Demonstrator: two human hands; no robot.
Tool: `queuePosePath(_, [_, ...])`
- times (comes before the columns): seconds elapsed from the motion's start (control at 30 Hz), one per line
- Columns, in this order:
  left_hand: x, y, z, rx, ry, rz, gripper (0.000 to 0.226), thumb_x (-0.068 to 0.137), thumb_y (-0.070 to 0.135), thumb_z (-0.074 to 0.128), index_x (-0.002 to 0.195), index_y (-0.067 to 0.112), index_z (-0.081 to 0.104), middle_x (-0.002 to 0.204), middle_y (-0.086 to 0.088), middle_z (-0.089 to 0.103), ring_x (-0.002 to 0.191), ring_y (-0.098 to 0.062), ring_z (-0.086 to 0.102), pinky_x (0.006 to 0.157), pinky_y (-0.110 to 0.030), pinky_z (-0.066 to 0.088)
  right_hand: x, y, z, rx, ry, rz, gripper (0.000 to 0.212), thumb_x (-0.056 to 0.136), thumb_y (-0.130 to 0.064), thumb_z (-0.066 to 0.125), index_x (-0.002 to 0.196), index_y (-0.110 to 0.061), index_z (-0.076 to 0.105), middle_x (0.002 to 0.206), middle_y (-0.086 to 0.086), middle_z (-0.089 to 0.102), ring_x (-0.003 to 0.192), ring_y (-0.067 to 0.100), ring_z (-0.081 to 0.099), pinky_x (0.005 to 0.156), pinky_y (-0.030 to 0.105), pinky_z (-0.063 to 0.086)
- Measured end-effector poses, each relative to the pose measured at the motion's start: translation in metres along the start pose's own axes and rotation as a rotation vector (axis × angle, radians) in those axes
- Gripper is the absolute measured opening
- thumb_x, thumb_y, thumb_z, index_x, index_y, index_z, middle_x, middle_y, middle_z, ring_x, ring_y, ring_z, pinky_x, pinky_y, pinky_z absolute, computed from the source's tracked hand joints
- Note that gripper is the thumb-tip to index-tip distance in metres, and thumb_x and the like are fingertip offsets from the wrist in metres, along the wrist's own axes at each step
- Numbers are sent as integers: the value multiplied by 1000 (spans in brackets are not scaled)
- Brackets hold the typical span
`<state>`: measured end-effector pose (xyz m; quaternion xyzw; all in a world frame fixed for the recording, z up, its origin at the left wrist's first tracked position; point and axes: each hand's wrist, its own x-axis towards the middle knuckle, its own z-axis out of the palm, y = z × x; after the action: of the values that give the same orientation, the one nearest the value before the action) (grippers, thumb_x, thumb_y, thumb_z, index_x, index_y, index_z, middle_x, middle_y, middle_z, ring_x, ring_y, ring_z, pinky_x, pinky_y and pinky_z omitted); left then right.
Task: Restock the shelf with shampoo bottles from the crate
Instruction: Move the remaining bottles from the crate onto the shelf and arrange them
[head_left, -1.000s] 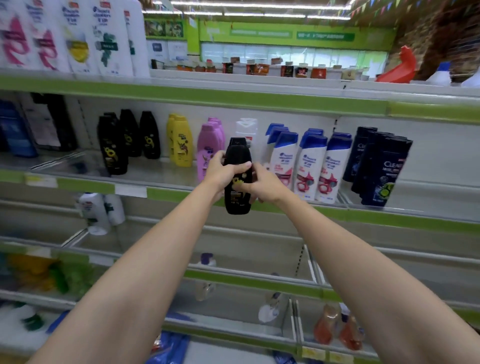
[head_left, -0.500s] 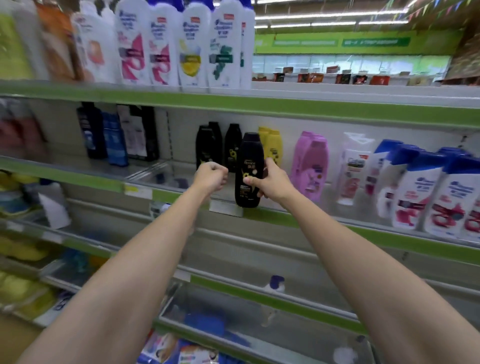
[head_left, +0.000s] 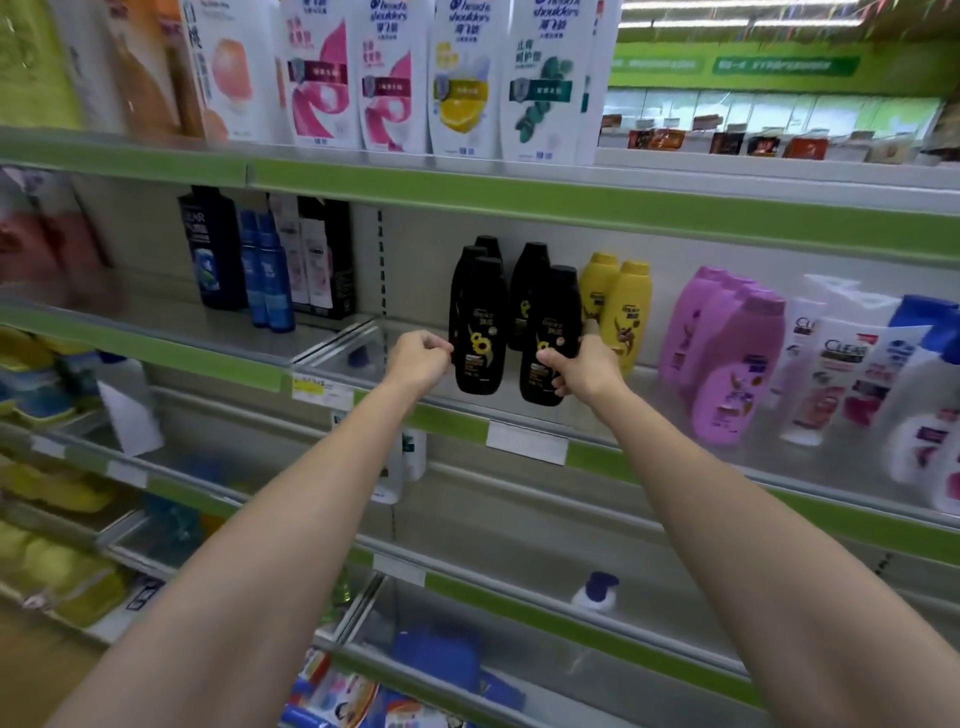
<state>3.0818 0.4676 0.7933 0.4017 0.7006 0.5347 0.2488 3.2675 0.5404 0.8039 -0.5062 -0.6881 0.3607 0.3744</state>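
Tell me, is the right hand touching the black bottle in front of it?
Touching. The head view shows the right hand curled round the lower part of the black bottle, with the thumb on its front.

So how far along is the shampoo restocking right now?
Several black bottles already stand on the shelf. The right hand grips another black bottle at the front; the left hand touches its neighbour. The crate is out of view, so the remainder is unknown.

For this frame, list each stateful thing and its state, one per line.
Right hand: grips the front right black bottle.
Front right black bottle: upright, at the shelf's front edge.
Left hand: fingers curled, touching the front left black bottle.
Front left black bottle: upright on shelf.
Yellow bottles: upright, capped.
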Motion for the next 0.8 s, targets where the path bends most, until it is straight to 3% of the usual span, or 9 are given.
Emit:
queuePosePath(0.1, [8, -1, 0, -19, 8, -16, 23, 89, 7, 47, 74, 22, 55, 108, -19, 66, 110, -36, 60, 98, -49, 49, 12, 1, 3, 32, -56, 31, 46, 90, -22, 63, 127, 2, 48, 107, 20, 63, 43, 7, 59, 37, 14, 45])
queuePosePath(0.2, [19, -2, -1, -24, 43, -22, 22, 87, 8, 48, 74, 24, 55, 114, -22, 64, 113, -38, 58, 99, -51, 47, 21, 3, 8, 60, -104, 19, 45, 93, -16, 59, 131, -1, 42, 116, 20, 61, 55, 13, 59, 41, 16, 49])
queuePosePath(0.37, [28, 0, 1, -23, 58, -14, 23, 88, 9, 47, 74, 25, 55, 111, -19, 66, 99, -30, 62, 98, -46, 49, 34, 5, 15, 82, -89, -40, 30, 94, 3, 48, 117, -12, 36, 95, 10, 54, 53, 17, 53, 44, 22, 52])
queuePosePath(0.47, [37, 1, 3, -31, 26, -12, 22, 87, 8, 47, 73, 23, 56, 102, -18, 66, 87, -25, 59, 94, -44, 50, 40, 5, 19, 62, -91, -46, 33, 93, 2, 48, 120, -15, 38, 97, 9, 55, 55, 15, 55, 49, 24, 52])
queuePosePath(0.6, [47, 1, 4, 1, -23, 7, 15, 82, 8, 52, 72, 20, 54, 88, -13, 62, 84, -26, 57, 85, -41, 50, 39, 2, 20, 43, -87, -39, 38, 93, -3, 52, 128, -10, 38, 105, 7, 53, 59, 16, 56, 51, 26, 51])
queuePosePath(0.73, [59, -3, 2, 20, -68, 15, 14, 82, 9, 52, 79, 22, 56, 99, -17, 67, 88, -28, 60, 86, -38, 50, 36, 7, 20, 16, -46, -15, 53, 89, -9, 59, 136, -8, 34, 117, 12, 54, 74, 22, 56, 54, 27, 43])
queuePosePath(0.8, [65, -2, -1, 27, -88, 15, 12, 85, 10, 52, 90, 17, 60, 107, -19, 67, 94, -30, 62, 90, -37, 50, 35, 8, 20, 4, -9, 6, 56, 87, -9, 60, 137, -8, 34, 125, 15, 53, 86, 23, 54, 63, 28, 43])
